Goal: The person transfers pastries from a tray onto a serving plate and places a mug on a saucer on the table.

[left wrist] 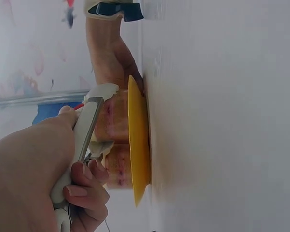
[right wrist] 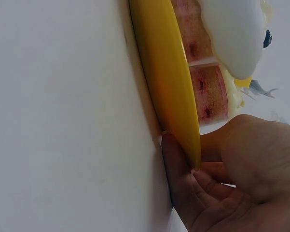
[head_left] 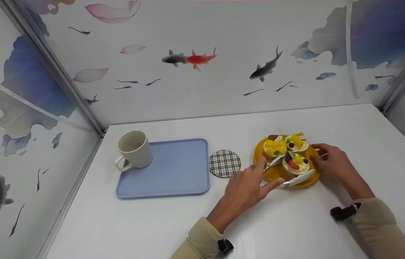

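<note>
On the right of the table stands a yellow plate (head_left: 273,174) with three small fruit-topped cakes. My left hand (head_left: 247,185) grips a pair of tongs (left wrist: 86,128) with white tips. Those tips lie on either side of the front cake (head_left: 295,163), which is topped with cream, red and yellow fruit and dark berries. Whether both tips touch it, I cannot tell. Behind it sit the left cake (head_left: 275,147) with yellow fruit and the back cake (head_left: 297,141). With its thumb above and fingers underneath, my right hand (right wrist: 231,179) pinches the plate's right rim.
Left of the plate lies a round checked coaster (head_left: 225,164). Further left is a blue tray (head_left: 173,169), with a cream mug (head_left: 134,151) on its back left corner. Printed walls (head_left: 224,93) border the white table (head_left: 145,226) at the back and sides.
</note>
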Demonstrator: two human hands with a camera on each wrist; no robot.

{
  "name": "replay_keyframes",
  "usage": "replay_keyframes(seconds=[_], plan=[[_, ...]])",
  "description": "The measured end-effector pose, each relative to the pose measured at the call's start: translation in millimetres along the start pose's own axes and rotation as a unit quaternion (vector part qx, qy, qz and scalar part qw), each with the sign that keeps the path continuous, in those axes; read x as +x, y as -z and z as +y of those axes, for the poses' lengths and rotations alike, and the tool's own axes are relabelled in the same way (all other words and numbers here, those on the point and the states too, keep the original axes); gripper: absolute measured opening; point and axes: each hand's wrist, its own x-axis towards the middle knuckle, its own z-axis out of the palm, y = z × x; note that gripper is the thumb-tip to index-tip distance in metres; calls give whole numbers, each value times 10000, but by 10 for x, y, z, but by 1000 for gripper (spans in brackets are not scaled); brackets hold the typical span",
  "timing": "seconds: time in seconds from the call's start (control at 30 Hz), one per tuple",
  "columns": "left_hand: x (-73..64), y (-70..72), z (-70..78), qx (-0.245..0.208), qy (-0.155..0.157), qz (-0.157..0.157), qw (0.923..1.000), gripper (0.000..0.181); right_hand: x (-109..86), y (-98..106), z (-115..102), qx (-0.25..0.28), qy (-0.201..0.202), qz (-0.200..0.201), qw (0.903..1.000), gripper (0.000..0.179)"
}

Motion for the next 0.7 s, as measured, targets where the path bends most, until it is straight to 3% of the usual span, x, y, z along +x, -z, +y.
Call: replay_keyframes(seconds=[0.7], plan=[[11, 33, -3, -81, -73, 67, 9999, 71, -14, 0, 2, 1, -17, -6, 10000, 59]])
